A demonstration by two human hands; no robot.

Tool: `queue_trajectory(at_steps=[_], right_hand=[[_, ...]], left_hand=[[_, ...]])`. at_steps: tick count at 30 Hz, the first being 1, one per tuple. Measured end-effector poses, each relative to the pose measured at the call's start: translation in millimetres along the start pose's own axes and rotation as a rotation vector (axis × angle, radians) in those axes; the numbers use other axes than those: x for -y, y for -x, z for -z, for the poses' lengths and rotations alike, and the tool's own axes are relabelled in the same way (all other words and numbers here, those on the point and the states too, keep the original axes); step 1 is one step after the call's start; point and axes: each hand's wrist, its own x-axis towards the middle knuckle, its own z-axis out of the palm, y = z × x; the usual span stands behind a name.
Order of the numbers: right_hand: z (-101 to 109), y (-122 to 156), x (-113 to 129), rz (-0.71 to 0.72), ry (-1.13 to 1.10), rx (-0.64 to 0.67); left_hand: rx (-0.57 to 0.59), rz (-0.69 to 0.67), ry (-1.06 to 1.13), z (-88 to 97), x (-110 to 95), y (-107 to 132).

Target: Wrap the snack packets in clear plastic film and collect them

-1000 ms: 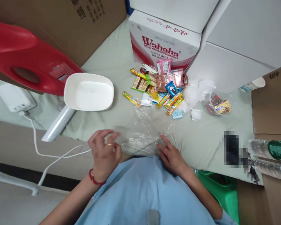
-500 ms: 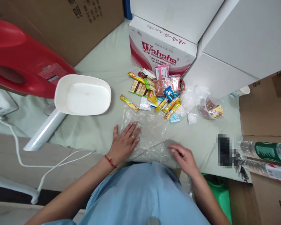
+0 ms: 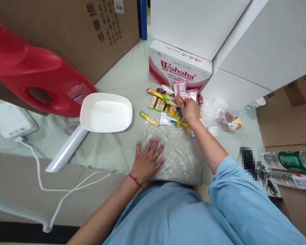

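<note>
Left hand [image 3: 148, 163]: I see it flat, fingers spread wide, at the left edge of the clear plastic.
Right hand [image 3: 190, 110]: Its fingers bend down into the snack pile; I cannot tell if they grip a packet.
Clear plastic [image 3: 180, 160]: Thin, shiny and crinkly, lying on the soft green cloth [image 3: 114, 149].
Snack pile [image 3: 172, 110]: Small, shiny packets, some like sticks, some square, just in front of the Wahaha box [image 3: 181, 64].
White tray [image 3: 107, 112]: Smooth, with round corners, left of the pile, beside a big red jug [image 3: 68, 90].
Right side: Crumpled see-through bags [image 3: 212, 108] sit near a clear cup [image 3: 225, 125] with snacks inside.
In the way: The right arm hides part of the pile from me.
</note>
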Motion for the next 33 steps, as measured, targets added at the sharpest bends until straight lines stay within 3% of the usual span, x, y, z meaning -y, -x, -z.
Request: queue_trajectory(at_steps=[4,7,9,11,14,18,21,24,26,28,30,33], right_hand=[[23.6,20.1,-23.4,0.034,-0.168,-0.157],[49.4,68.6,-31.4,0.194,-0.289,-0.346],[57.9,113.1,-31.2,0.34,-0.295,-0.38],[52.4,157.4,-31.0,0.479,-0.267,-0.308],[21.2,205.2,-34.4,0.608,-0.191,-0.097],[-11.0,225.1,-43.8,0.693,-0.143,0.136],[3.5,231.0,-54.6,0.674,-0.265,0.181],[29.3,252.5,-71.5,0.698,-0.334,0.27],[35.3,274.8,-85.5,0.738,-0.29,0.352],[29.5,296.3,-99.7,0.752,-0.223,0.375],[18.6,309.5,-111.2,0.729,-0.227,0.318],[9.6,305.6,-117.9,0.645,-0.423,0.228]], left_hand=[[-0.03,-0.015,0.032,-2.8,0.6,1.4],[-0.039,-0.021,0.048,-3.1,0.8,1.6],[-0.034,-0.027,0.055,-2.7,1.0,1.7],[-0.027,-0.037,0.06,-2.5,1.2,1.9],[-0.024,-0.062,0.056,-3.0,1.7,4.7],[-0.082,-0.067,0.028,-0.4,7.1,19.4],[-0.123,-0.124,0.008,9.4,20.5,38.2],[-0.022,-0.338,0.045,21.9,40.0,56.8],[0.059,-0.414,0.071,27.1,52.9,66.0],[0.101,-0.42,0.085,28.6,63.8,70.7],[0.116,-0.41,0.11,28.5,72.8,69.5],[0.118,-0.361,0.208,31.9,81.7,54.9]])
